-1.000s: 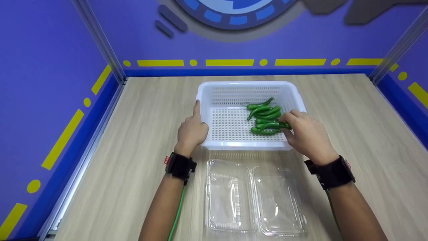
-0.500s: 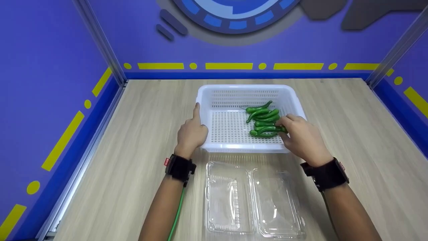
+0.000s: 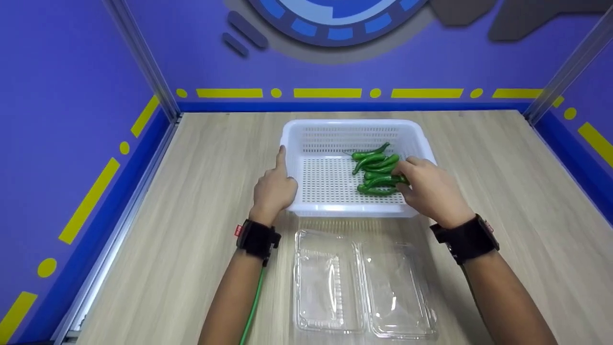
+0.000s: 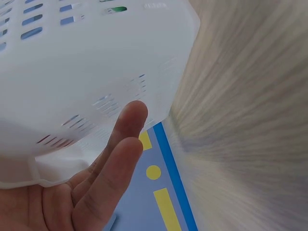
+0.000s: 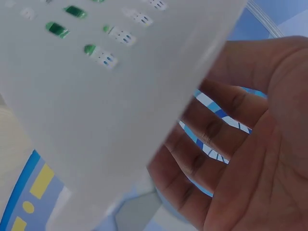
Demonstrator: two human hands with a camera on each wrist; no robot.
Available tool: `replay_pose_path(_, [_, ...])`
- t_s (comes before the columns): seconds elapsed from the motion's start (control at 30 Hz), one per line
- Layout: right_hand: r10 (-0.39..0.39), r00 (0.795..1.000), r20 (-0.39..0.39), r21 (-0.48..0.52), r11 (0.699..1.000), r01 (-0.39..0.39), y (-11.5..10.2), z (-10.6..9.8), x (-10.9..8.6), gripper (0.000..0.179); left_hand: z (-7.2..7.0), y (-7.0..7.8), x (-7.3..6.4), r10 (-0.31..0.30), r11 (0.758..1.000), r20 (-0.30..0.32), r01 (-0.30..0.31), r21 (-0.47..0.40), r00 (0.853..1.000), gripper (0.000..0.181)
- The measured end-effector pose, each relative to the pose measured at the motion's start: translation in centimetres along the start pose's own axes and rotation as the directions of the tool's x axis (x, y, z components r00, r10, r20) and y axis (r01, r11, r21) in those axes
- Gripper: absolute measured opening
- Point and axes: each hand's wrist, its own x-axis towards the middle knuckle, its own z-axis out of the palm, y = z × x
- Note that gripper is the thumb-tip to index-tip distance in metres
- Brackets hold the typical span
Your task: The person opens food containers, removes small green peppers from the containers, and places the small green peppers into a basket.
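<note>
A white slotted plastic basket (image 3: 349, 209) stands on the table with several green chili peppers (image 3: 376, 158) in its right half. My left hand (image 3: 275, 191) holds the basket's left rim, thumb over the edge and index finger stretched along it. Below that rim, two fingers (image 4: 103, 192) extend beside the outer wall in the left wrist view. Reaching over the right rim, my right hand (image 3: 433, 189) pinches a green chili pepper (image 3: 390, 179) near its right end. Its fingertips are hidden behind the basket wall in the right wrist view.
An open clear plastic clamshell container (image 3: 330, 287) lies in front of the basket, its two halves side by side. Blue panels (image 3: 325, 72) enclose the wood-look table (image 3: 215, 158) at the back and both sides. A green cable (image 3: 254, 302) runs along the left forearm.
My right hand has shifted slightly left at the peppers, its fingers closer round one of them. The left hand keeps its place on the rim. The head view has tilted a little.
</note>
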Motion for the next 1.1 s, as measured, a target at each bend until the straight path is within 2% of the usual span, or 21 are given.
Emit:
replay_pose_path(0.37, [0.007, 0.994, 0.105, -0.032, 0.999, -0.004, 0.8, 0.0, 1.1, 0.017, 0.1, 0.0, 0.1, 0.003, 1.000, 0.008, -0.003, 0.004, 1.000, 0.083])
replay_pose_path(0.63, [0.012, 0.974, 0.226, -0.020, 1.000, -0.008, 1.2, 0.0, 2.1, 0.017, 0.1, 0.0, 0.1, -0.005, 1.000, 0.010, 0.005, 0.008, 1.000, 0.084])
replay_pose_path(0.83, [-0.031, 0.965, 0.261, -0.015, 0.999, 0.036, 1.4, 0.1, 2.7, 0.015, 0.0, 0.0, 0.1, -0.009, 1.000, 0.013, 0.009, 0.011, 1.000, 0.083])
replay_pose_path(1.1, [-0.040, 0.953, 0.300, -0.052, 0.997, 0.058, 1.3, 0.4, 3.6, 0.014, -0.1, 0.0, 0.1, -0.011, 1.000, 0.010, 0.011, 0.013, 1.000, 0.082])
